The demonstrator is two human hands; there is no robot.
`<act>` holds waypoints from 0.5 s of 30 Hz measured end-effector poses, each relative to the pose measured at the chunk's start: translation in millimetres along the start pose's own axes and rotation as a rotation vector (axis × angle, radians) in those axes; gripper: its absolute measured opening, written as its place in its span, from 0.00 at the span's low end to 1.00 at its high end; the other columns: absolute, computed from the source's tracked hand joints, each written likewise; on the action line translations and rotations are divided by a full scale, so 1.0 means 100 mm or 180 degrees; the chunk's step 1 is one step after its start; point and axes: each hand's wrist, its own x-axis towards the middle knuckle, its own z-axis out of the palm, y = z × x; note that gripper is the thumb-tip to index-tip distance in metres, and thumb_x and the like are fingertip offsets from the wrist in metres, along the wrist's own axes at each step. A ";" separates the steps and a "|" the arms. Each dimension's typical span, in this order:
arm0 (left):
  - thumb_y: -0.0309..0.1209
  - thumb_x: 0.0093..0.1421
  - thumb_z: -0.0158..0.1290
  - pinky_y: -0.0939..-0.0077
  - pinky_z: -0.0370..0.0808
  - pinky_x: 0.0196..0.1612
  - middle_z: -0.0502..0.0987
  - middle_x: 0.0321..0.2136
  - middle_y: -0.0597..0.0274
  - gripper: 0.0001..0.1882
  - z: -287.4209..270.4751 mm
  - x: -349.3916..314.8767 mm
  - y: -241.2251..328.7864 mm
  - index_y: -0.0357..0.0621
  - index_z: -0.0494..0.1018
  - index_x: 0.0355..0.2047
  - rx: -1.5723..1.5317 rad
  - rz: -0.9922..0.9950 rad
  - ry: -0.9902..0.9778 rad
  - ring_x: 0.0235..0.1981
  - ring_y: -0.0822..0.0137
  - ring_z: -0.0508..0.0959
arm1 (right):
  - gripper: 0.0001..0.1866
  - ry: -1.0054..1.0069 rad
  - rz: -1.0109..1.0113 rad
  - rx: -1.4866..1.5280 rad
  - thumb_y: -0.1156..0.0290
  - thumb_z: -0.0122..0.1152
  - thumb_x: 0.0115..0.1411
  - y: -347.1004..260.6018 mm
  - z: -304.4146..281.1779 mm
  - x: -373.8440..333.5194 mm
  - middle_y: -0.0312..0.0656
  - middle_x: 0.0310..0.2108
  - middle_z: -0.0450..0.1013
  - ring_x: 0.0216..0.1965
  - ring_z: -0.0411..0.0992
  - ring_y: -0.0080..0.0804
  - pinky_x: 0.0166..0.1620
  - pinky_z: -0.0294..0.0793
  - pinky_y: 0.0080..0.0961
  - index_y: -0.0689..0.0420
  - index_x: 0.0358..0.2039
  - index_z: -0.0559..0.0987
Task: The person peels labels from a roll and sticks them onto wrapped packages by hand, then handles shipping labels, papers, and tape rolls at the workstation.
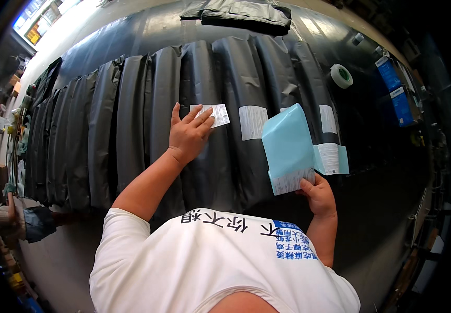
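Observation:
A row of long, dark-grey wrapped packages (204,167) lies side by side on the table. My left hand (189,135) rests with its fingers stretched over a white printed label (220,116) on one of them. To its right, another package bears a similar white label (253,122). Between the thumb and fingers of my right hand (320,194) is a light-blue label backing sheet (288,138), its lower end carrying a printed white label (294,180). A second white label strip (329,158) with blue backing shows just beyond that hand; whether it is joined to the sheet, I cannot tell.
Toward the far right sits a white tape roll (341,76) with a green core. Blue boxes (404,108) stand at the right side. Folded dark sheeting (246,15) lies across the table's far edge. Another person (35,221) is at the lower left.

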 end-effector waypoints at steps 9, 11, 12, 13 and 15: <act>0.34 0.54 0.60 0.38 0.47 0.66 0.78 0.49 0.71 0.11 0.06 -0.24 0.18 0.54 0.77 0.38 0.0048 0.0261 -0.0222 0.54 0.65 0.75 | 0.20 -0.0421 0.0034 0.0103 0.66 0.62 0.62 -0.01 0.10 0.09 0.37 0.40 0.76 0.38 0.70 0.24 0.45 0.70 0.24 0.61 0.52 0.76; 0.33 0.54 0.60 0.38 0.47 0.66 0.79 0.48 0.72 0.10 0.05 -0.25 0.18 0.53 0.77 0.38 0.0008 0.0238 -0.0217 0.54 0.64 0.75 | 0.20 -0.0474 0.0094 0.0143 0.66 0.62 0.61 0.00 0.12 0.10 0.37 0.40 0.76 0.38 0.69 0.24 0.46 0.70 0.24 0.61 0.52 0.76; 0.32 0.54 0.60 0.39 0.48 0.66 0.79 0.47 0.72 0.10 0.04 -0.25 0.18 0.53 0.77 0.37 -0.0043 0.0227 -0.0211 0.53 0.64 0.76 | 0.20 -0.0486 0.0099 0.0133 0.66 0.62 0.61 0.01 0.13 0.11 0.37 0.40 0.76 0.38 0.69 0.24 0.46 0.70 0.24 0.61 0.52 0.76; 0.32 0.54 0.60 0.39 0.48 0.66 0.79 0.47 0.72 0.10 0.04 -0.27 0.17 0.53 0.77 0.37 -0.0038 0.0210 -0.0211 0.53 0.64 0.76 | 0.20 -0.0542 0.0089 0.0132 0.66 0.62 0.61 0.02 0.13 0.11 0.37 0.40 0.76 0.38 0.70 0.24 0.46 0.70 0.25 0.61 0.52 0.76; 0.39 0.57 0.58 0.39 0.44 0.67 0.76 0.53 0.70 0.14 0.02 -0.27 0.15 0.54 0.77 0.43 0.0091 0.0172 -0.0724 0.58 0.64 0.72 | 0.20 -0.0600 0.0088 0.0124 0.66 0.62 0.61 0.04 0.14 0.12 0.37 0.40 0.76 0.38 0.70 0.24 0.46 0.70 0.25 0.61 0.51 0.76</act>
